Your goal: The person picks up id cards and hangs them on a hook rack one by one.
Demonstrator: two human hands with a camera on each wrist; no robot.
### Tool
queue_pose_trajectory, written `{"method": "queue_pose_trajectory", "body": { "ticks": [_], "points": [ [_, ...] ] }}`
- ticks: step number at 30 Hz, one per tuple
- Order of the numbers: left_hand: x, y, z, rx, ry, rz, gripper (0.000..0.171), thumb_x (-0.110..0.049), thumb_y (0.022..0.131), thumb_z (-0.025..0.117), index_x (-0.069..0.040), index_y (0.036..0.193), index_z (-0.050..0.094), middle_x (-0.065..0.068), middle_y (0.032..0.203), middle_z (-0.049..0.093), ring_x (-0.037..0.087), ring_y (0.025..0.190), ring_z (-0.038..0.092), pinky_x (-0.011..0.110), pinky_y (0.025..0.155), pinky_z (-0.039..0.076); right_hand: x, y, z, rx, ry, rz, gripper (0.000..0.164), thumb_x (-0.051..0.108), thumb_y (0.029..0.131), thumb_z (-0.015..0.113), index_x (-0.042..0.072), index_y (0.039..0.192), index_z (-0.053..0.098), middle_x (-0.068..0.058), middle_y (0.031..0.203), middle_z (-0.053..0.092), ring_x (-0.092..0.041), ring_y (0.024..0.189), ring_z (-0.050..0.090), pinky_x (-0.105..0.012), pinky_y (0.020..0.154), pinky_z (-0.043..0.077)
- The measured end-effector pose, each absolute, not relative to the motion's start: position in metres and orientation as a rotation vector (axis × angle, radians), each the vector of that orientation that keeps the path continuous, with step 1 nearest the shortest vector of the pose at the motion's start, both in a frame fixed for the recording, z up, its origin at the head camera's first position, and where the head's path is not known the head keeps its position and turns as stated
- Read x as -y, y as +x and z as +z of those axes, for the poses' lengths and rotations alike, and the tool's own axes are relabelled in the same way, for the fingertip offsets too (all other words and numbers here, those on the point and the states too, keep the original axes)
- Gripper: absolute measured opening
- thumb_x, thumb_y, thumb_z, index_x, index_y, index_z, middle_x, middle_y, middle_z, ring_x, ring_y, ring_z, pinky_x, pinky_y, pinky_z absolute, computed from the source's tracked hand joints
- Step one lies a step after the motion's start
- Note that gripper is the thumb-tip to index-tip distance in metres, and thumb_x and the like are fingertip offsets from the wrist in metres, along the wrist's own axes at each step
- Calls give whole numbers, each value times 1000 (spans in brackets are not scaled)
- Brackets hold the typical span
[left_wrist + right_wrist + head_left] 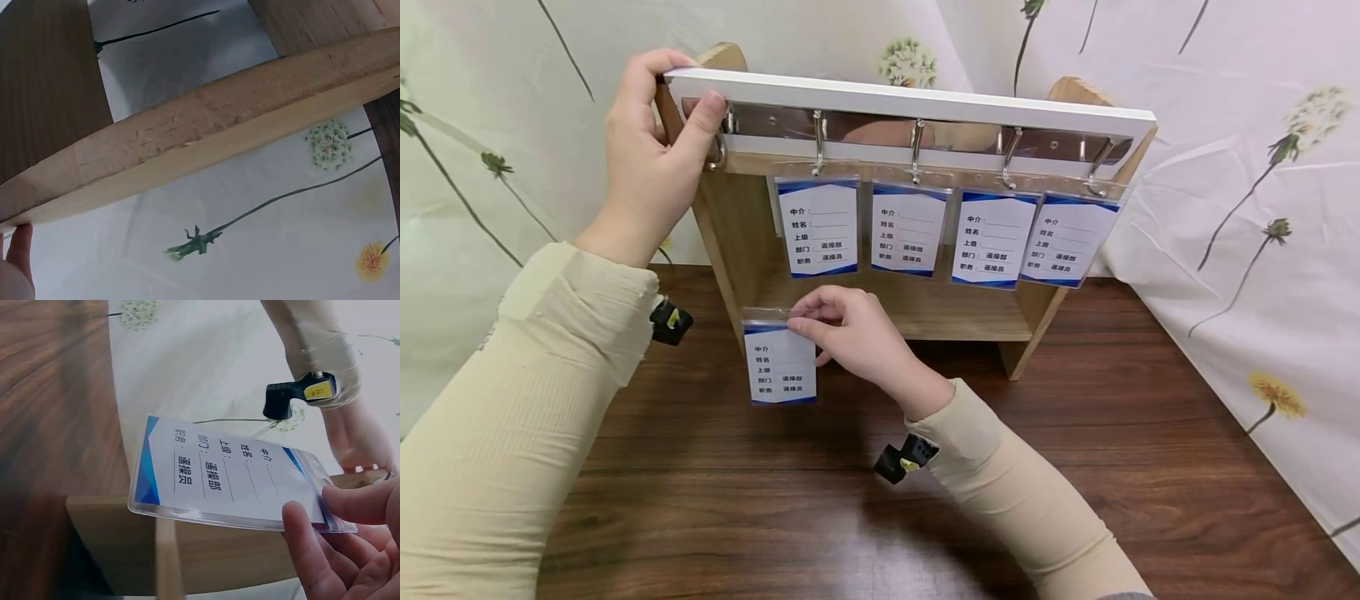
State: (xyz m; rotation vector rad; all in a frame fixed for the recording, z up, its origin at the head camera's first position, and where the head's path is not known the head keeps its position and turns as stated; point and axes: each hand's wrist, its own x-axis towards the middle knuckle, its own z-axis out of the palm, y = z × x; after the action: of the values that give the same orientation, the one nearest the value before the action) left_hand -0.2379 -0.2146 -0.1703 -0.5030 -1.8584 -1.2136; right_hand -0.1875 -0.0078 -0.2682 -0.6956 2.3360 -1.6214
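Note:
My right hand [857, 333] pinches the top edge of a clear plastic badge holder [780, 367] with a blue-and-white card in it. The holder is upright, below the left end of the hook rack [910, 90]. In the right wrist view, thumb and fingers hold the badge holder [225, 475] at its slotted end. My left hand [655, 150] grips the rack's left end, thumb on the front and fingers over the top and side. Several like badge holders [820, 225] hang from the rack's metal hooks [917, 150]; the leftmost hook [718, 154], beside my left thumb, bears no badge.
The rack's wooden stand [955, 312] has side panels and a lower shelf, and rests on a dark wood-grain tabletop [737, 500]. Behind and at the sides hangs a white cloth [1247, 225] printed with dandelions. A wooden side panel [206, 119] crosses the left wrist view.

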Motion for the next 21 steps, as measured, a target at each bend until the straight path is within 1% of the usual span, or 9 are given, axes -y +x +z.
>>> {"method": "queue_pose_trajectory", "body": {
  "ticks": [3,6,9,13,14,16,18,20,21],
  "points": [
    [216,-237,-170,1868,-503,-1205,26,-20,96,62,-14,121,59,-19,107,52,5,91,52,14,61,42,9,-187,-260,-2363,-744,-1615,15,14,96,65,5,108,68,-9,104,73,-15,88,67,-33,65,61],
    [216,-237,-170,1872,-512,-1198,26,-20,96,61,-14,122,58,-20,107,52,5,95,51,14,63,42,10,-187,-251,-2398,-790,-1600,15,15,96,64,6,107,68,-8,104,74,-15,83,67,-33,65,60],
    [216,-236,-169,1874,-523,-1194,25,-21,97,61,-16,121,58,-20,107,51,5,97,51,14,64,42,12,-186,-242,-2432,-819,-1579,15,16,97,64,7,108,68,-7,105,74,-15,78,67,-31,65,60],
    [216,-234,-168,1891,-525,-1179,26,-22,98,60,-15,123,58,-22,108,51,5,99,51,15,66,43,14,-185,-229,-2453,-823,-1562,16,18,98,62,9,110,68,-5,106,74,-15,78,66,-28,66,60],
    [216,-234,-168,1899,-522,-1181,28,-22,98,60,-14,124,58,-21,109,51,5,99,52,15,67,43,15,-185,-227,-2464,-827,-1557,16,19,98,62,9,110,68,-4,106,74,-15,78,66,-28,66,60],
    [216,-233,-167,1918,-501,-1211,29,-23,98,60,-15,125,57,-20,110,51,6,97,53,16,67,44,16,-185,-222,-2489,-844,-1543,17,20,99,61,10,111,68,-3,103,74,-16,76,66,-26,65,59],
    [217,-233,-167,1932,-480,-1236,30,-23,97,60,-15,126,56,-18,110,51,6,96,53,16,68,44,17,-186,-217,-2523,-877,-1523,18,20,100,60,9,112,68,-4,99,74,-18,71,66,-26,65,57],
    [217,-232,-166,1938,-468,-1247,31,-23,97,60,-14,127,56,-17,110,52,6,93,54,16,67,44,18,-187,-213,-2553,-905,-1520,18,21,100,59,10,112,68,-3,97,74,-19,68,66,-26,64,56],
    [217,-232,-166,1941,-459,-1257,31,-22,97,61,-15,127,56,-17,110,52,6,92,54,16,66,44,18,-187,-211,-2560,-920,-1529,19,21,100,59,10,112,68,-3,97,74,-20,67,66,-27,64,56]
  ]
}}
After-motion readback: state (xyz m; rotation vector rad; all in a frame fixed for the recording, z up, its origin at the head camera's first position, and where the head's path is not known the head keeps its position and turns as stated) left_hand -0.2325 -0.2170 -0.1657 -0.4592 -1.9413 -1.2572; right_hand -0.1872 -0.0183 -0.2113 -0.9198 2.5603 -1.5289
